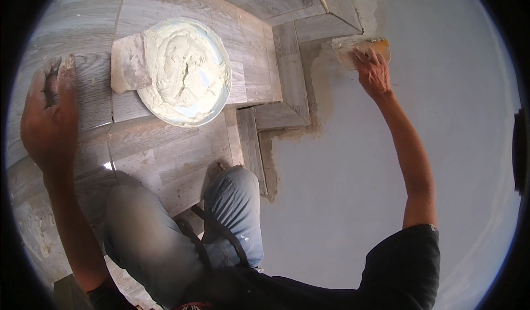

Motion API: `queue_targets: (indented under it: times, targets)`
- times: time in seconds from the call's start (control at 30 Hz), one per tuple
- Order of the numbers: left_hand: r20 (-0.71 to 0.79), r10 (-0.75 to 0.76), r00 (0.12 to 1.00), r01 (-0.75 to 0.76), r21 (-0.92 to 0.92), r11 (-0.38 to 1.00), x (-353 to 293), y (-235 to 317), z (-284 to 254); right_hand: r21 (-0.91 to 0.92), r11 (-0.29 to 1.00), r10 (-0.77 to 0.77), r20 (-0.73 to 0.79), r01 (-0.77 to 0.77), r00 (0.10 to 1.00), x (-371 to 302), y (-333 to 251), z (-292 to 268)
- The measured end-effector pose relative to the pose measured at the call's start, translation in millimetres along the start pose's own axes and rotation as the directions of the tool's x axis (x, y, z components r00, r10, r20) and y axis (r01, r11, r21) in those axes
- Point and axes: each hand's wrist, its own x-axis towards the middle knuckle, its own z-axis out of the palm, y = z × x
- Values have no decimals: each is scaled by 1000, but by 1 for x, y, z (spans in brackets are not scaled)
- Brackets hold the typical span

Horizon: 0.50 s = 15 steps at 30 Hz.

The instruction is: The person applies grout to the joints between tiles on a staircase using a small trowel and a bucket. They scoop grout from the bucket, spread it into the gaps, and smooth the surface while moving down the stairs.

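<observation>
The right hand (pixel 374 77) had its fingers clamped on a scraper (pixel 344 50), well to the right of the dish; its thumb could not be made out. The scraper was thin, flat and squarish, pale with smears and orange at one corner, its face against the wall (pixel 342 194). The left hand (pixel 49 117), to the left of the dish, was crusted with pale dust, its fingers loosely bent and somewhat apart; whether it touched the tiles (pixel 185 161) could not be told.

The dish (pixel 219 53) was round, shallow and pale blue. Thick cream paste (pixel 179 72) filled most of it, heaped in soft folds, with bare patches toward its right side. A flat, whitish spreader (pixel 130 64) lay across the dish's left rim.

Beneath the dish ran grey, wood-grained tiles, dusty and speckled. To its right, matching trim (pixel 287 70) zigzagged along smooth blue-grey wall, edged by a rough, brownish band of filler (pixel 269 161). Below the dish were knees in faded jeans (pixel 234 199).
</observation>
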Motion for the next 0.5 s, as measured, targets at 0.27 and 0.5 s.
queue_targets:
  times: [0.27, 0.5]
  targets:
    - [-3, -15, 1000, 15, 55, 998, -1, 0, 5, -12, 997, 75, -67, -76, 995, 7, 17, -14]
    - [17, -13, 1000, 13, -7, 1000, 1, -5, 2, -6, 1000, 22, -10, -22, 1000, -6, 9, 1]
